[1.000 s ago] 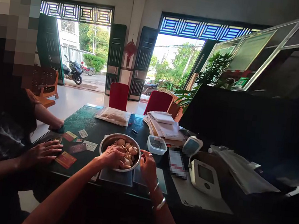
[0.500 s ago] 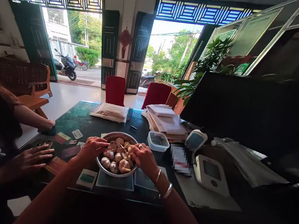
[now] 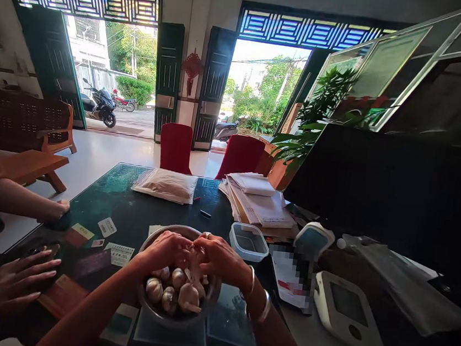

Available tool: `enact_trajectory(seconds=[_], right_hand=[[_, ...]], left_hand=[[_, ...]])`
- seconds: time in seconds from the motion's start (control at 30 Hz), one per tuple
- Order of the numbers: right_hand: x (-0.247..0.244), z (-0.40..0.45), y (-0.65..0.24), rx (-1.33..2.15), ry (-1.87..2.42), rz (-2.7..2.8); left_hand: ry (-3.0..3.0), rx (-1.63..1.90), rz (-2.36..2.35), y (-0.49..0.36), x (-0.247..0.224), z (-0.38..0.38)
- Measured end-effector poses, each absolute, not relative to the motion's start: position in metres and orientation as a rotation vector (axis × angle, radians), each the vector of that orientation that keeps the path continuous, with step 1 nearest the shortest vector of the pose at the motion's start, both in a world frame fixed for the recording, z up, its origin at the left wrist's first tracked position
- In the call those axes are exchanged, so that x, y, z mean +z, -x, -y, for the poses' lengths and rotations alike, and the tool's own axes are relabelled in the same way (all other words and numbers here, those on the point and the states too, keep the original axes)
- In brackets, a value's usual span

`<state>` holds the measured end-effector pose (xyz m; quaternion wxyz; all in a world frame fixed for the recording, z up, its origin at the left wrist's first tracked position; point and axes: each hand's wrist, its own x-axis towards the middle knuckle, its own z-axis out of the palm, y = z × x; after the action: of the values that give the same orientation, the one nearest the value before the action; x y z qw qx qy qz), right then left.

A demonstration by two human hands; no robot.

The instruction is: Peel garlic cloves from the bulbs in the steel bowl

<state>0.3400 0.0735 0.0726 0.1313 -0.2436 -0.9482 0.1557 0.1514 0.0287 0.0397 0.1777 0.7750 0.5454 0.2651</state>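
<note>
A round metal bowl (image 3: 144, 303) of garlic bulbs (image 3: 189, 295) stands before me on the dark table. Over its far half, my left hand (image 3: 167, 250) and my right hand (image 3: 221, 258) meet with curled fingers. A pale garlic bulb (image 3: 195, 259) shows between their fingertips, mostly covered by the fingers. Several whole bulbs lie uncovered in the near half of the bowl, one with a short stalk. Two bangles circle my right wrist, and a ring is on that hand.
A clear plastic container (image 3: 248, 243) sits right of the bowl, near stacked papers (image 3: 258, 198) and a white device with a screen (image 3: 348, 311). A bagged packet (image 3: 165, 184) lies behind. At left, another person's hand (image 3: 18, 285) rests by cards (image 3: 82, 235).
My hands have moved from the bowl's two sides inward until they meet, and their fingers have closed. The view has tipped down, so the bowl appears lower. The other person's arms have shifted left.
</note>
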Motion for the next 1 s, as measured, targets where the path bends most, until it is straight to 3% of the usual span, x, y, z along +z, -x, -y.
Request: enact_trajectory(seconds=[0.27,0.37,0.53,0.8,1.0], right_hand=[[0.035,-0.072,-0.337,1.154,0.792,2.065],[0.029,-0.07,-0.337,1.328,0.786,2.0],[0.036,-0.063,-0.335,1.243,0.749,2.066],[0.036,-0.058,-0.336,1.432,0.809,2.089],[0.041,-0.048,-0.332,0.943,0.839,2.253]], left_hand=[[-1.37,1.131,-1.0,-0.145,0.018,-0.025],[-1.327,1.159,-0.956,-0.145,0.009,-0.025],[-1.451,1.064,-0.965,-0.144,0.009,-0.024],[-1.496,0.997,-1.132,-0.14,0.008,-0.021],[-1.476,1.014,-1.071,-0.14,0.015,-0.021]])
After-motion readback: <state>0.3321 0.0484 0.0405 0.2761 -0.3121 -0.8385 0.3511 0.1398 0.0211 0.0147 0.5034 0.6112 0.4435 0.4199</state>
